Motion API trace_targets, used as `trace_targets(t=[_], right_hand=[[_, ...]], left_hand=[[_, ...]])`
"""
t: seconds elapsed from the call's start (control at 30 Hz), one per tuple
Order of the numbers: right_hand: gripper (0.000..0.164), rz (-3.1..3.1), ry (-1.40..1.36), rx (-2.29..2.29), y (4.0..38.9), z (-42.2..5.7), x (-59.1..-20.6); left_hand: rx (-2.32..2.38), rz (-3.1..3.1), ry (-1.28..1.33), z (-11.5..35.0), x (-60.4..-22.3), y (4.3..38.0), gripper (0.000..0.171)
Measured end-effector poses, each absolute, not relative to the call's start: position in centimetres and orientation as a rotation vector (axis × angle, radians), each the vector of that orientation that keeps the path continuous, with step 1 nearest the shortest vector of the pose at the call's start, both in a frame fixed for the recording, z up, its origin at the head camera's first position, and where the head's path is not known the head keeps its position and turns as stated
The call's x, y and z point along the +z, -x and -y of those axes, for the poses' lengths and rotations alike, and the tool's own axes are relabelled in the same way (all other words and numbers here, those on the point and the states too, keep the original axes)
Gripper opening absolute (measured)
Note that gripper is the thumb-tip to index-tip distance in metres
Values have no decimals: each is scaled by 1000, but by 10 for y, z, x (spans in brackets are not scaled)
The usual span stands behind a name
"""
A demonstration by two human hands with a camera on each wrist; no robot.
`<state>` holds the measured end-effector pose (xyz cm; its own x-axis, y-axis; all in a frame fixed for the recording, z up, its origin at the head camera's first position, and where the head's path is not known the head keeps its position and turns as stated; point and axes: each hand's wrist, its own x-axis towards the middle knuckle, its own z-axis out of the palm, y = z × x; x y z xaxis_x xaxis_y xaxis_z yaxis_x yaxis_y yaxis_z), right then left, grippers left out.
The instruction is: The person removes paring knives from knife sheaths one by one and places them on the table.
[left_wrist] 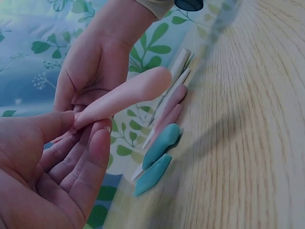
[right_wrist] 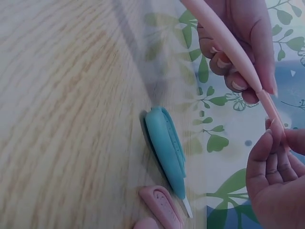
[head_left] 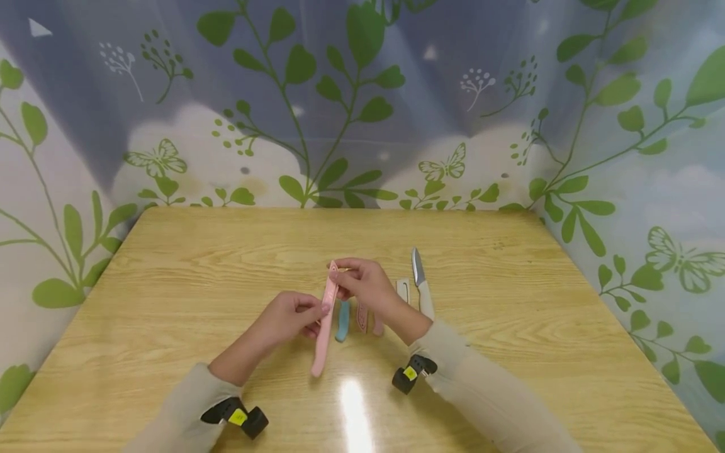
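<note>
Both hands hold a pink knife (head_left: 320, 352) raised over the table, its blade covered by a slim pink sheath (head_left: 330, 289). The left hand (head_left: 291, 316) pinches it between thumb and fingers around where handle and sheath meet. Up at the sheath's pointed end, the right hand (head_left: 370, 286) grips with thumb and fingers. In the left wrist view the rounded handle (left_wrist: 133, 91) points away from the left fingers. The right wrist view has the handle above and the sheath (right_wrist: 272, 112) running down into the right fingers.
On the table lie a teal knife (right_wrist: 164, 150) with a teal sheath (left_wrist: 152, 176) beside it, another pink sheath (head_left: 362, 318), and a second pink handle (head_left: 378, 326). Farther right are a white sheath (head_left: 403, 289) and a white-handled knife (head_left: 426, 301), blade bare. A patterned curtain (head_left: 340, 126) hangs behind.
</note>
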<state>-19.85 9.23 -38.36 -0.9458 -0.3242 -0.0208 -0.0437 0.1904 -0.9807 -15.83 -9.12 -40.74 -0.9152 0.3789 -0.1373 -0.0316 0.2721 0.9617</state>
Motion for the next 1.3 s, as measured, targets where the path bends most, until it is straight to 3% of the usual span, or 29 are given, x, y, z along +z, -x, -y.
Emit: trace_targets(t=[0.33,0.7,1.3], right_hand=[[23,-2233,317,-1852,194,-94,-383],[41,-2119,379,-1807,187,-102,-389],[22,-2140,456,-1543,185,-109,-398]], left_hand=[[1754,-2196,-239,88,-405,160,25],[1982,-2143,-216,98,-400,167,25],[2218,-1953,-95,108,-399,168,26]])
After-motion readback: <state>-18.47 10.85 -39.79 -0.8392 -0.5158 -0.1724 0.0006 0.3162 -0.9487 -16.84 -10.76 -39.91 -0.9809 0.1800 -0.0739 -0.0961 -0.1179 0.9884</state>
